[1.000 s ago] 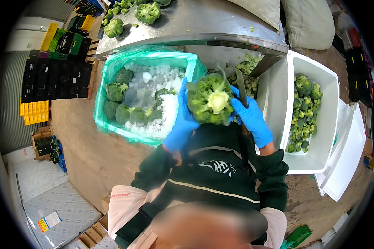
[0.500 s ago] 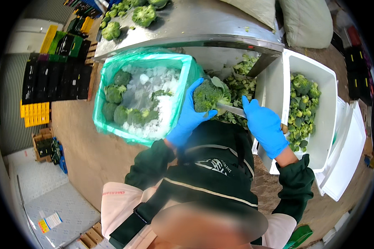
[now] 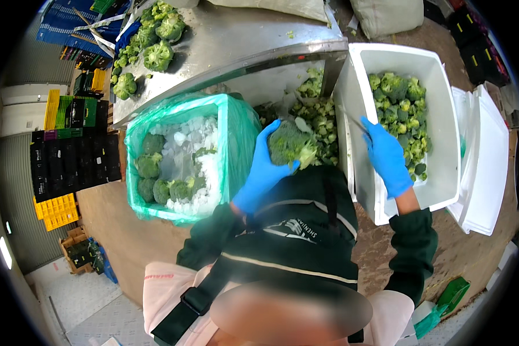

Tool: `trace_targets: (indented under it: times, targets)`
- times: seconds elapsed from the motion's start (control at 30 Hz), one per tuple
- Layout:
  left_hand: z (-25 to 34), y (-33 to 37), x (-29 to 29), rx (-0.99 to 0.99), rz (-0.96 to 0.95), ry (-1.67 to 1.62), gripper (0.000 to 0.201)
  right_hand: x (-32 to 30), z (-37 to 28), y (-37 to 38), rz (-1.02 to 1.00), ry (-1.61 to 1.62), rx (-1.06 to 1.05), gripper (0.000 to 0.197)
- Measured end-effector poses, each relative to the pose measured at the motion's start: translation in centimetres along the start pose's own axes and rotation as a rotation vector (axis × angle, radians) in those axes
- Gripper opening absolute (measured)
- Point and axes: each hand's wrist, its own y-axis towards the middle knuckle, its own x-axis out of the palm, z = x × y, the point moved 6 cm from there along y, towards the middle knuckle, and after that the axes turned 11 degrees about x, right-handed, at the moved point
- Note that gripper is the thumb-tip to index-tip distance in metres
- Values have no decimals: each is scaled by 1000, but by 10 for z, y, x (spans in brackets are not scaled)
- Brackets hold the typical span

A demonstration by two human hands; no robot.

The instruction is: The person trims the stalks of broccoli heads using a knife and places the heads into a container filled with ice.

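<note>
My left hand (image 3: 263, 176), in a blue glove, is closed around a broccoli head (image 3: 287, 144) in front of my apron, its pale cut side facing right. My right hand (image 3: 386, 158), also gloved in blue, grips a knife (image 3: 356, 122) over the near wall of a white foam box (image 3: 444, 132). The blade points up and left, apart from the broccoli; the handle is hidden by the fingers. Broccoli florets (image 3: 406, 106) fill part of that box. On my left, a green-lined box (image 3: 225, 150) contains crushed ice (image 3: 205, 179) and several broccoli heads (image 3: 149, 166) along its left and near sides.
Ahead is a steel table (image 3: 225, 34) with more broccoli (image 3: 157, 56) at its left and pale sacks (image 3: 386, 17) at its right. Beneath its edge lie broccoli trimmings (image 3: 323, 124). White lids (image 3: 487, 161) lean at the far right. Stacked black crates (image 3: 75, 158) stand at the left.
My right hand has drawn the knife away from the broccoli stem, to the right and over the white box's wall. My left hand still holds the broccoli, now tilted differently. The whole view has shifted.
</note>
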Motion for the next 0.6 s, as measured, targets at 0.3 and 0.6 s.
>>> trace_targets:
  times: [0.3, 0.6]
  targets:
    - [2, 18, 63, -209, -249, -355, 85, -23, -56, -11, 109, 626, -220, 53]
    - [-33, -9, 44, -604, 46, -1263, 76, -85, 138, -43, 575, 620, 598, 60]
